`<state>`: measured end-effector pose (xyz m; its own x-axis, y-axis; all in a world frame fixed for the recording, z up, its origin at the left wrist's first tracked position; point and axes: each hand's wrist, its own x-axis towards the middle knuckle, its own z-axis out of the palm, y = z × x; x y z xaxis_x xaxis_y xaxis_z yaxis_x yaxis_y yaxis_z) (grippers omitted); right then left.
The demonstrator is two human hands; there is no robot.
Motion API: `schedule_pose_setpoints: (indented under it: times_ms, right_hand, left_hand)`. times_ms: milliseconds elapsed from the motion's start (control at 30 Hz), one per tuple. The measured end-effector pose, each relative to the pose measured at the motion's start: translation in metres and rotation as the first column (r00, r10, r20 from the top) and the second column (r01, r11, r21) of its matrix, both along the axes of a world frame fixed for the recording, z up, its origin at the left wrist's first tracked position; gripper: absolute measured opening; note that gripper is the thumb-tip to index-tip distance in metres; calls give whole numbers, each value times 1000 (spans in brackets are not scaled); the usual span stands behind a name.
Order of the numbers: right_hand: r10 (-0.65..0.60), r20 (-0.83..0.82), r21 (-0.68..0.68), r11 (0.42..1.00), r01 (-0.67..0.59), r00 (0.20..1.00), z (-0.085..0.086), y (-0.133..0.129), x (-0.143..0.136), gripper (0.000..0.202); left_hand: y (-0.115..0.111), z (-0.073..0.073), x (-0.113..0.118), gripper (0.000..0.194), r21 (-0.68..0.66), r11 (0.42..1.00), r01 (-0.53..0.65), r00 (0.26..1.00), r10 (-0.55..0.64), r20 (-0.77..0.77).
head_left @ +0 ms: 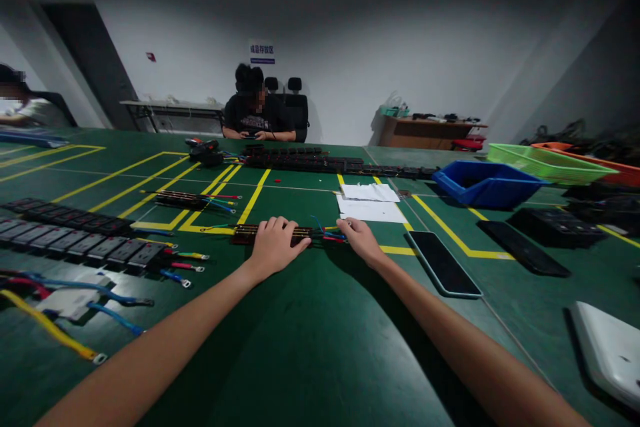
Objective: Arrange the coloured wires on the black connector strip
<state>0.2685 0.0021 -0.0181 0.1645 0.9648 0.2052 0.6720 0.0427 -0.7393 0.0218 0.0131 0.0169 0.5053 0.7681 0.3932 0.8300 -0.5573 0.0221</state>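
Left of the strip, well apart from it, lie rows of sockets (80, 247) with lugged leads; a spare strip (185, 200) lies nearer, behind and to its left. The strip (244, 233) itself is flat on the table (300, 353). Across its top rests the left hand (275, 242), fingers slightly apart and thumb spread out; whether they grip its far edge I cannot tell. Wires (330, 232) fan from its right end, where the right hand (361, 240) has its fingertips together on them; which wire they pinch is hidden. Should the left hand press too lightly, a tug on the wires could skew the strip or strain a joint; wires lying so close could also be crossed or mixed up. Behind and right of the strip is paper (371, 207); farther right, a phone (444, 264).
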Motion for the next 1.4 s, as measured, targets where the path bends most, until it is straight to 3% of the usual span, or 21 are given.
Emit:
schedule_pose_setpoints:
  times_ms: [267,567,733,1100,1400]
  right_hand:
    - [-59,205,-11,998,62,977,1,-2,-4,37]
    - [-43,245,13,999,41,968,0,-3,-5,35]
    - [-69,168,-20,997,74,983,4,-5,-8,40]
    - [57,-232,46,998,-47,971,-5,2,5,49]
    - [10,-111,33,999,-6,994,-6,6,5,51]
  left_hand:
    - [0,-2,0,52,13,1000,-13,1000,12,8]
    - [0,-3,-1,53,-6,1000,-1,999,1,48]
    - [1,-5,-1,51,8,1000,-7,999,7,50]
    - [0,-1,-1,51,-11,1000,-7,998,7,56]
    - [1,-1,-1,50,-5,1000,-18,998,18,57]
